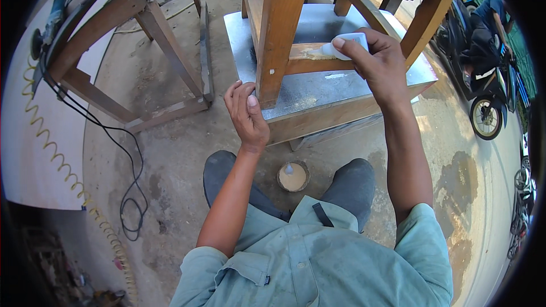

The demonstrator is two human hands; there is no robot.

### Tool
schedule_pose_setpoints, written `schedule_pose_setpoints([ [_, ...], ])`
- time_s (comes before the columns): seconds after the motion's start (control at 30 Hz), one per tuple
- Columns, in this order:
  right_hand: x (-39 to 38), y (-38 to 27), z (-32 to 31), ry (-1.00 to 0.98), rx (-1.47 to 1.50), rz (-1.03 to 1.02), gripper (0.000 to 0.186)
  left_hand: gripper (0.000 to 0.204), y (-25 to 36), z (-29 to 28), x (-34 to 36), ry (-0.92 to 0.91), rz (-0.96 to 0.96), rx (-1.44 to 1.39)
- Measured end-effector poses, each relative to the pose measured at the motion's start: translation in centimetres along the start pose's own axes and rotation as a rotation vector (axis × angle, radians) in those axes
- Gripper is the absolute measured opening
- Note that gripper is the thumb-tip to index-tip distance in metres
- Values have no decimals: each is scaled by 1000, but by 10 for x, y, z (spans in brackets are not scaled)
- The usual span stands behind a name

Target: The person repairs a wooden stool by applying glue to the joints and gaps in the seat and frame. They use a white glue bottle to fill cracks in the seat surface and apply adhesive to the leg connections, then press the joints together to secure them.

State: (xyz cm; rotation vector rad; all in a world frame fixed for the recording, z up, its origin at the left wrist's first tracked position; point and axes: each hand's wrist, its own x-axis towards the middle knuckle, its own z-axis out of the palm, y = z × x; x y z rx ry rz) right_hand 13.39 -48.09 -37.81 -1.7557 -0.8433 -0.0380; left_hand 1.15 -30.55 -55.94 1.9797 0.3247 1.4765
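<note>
A brown wooden chair frame [280,34] stands on a low bench with a shiny metal top [318,96]. My right hand [382,65] grips a small white glue bottle [351,45] between thumb and fingers. Its nozzle points left and down onto the frame's lower crossrail [318,66], where a pale, rough patch [310,53] shows. At the near left corner, my left hand [248,115] is closed against the foot of the front leg, its thumb along the leg's edge. Part of its grip is hidden.
Between my boots sits a round bowl of tan powder [293,179] with a small pale item in it. To the left are a wooden stand [170,40], black cables [133,193] and a coiled yellow hose [62,165]. A person sits by a motorcycle [486,116] at right.
</note>
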Motion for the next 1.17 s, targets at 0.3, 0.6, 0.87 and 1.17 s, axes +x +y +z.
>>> schedule_pose_setpoints([
  [0.3,0,6,-5,0,-26,25,32,44,-1,0,0,9,4,3],
  [0.6,0,5,-9,4,-17,19,31,43,-1,0,0,7,-5,3],
  [0.87,1,10,-10,13,26,-11,22,43,-1,-1,0,0,6,6],
  [1.17,0,5,-9,-5,12,18,28,45,-1,0,-1,2,-2,7],
])
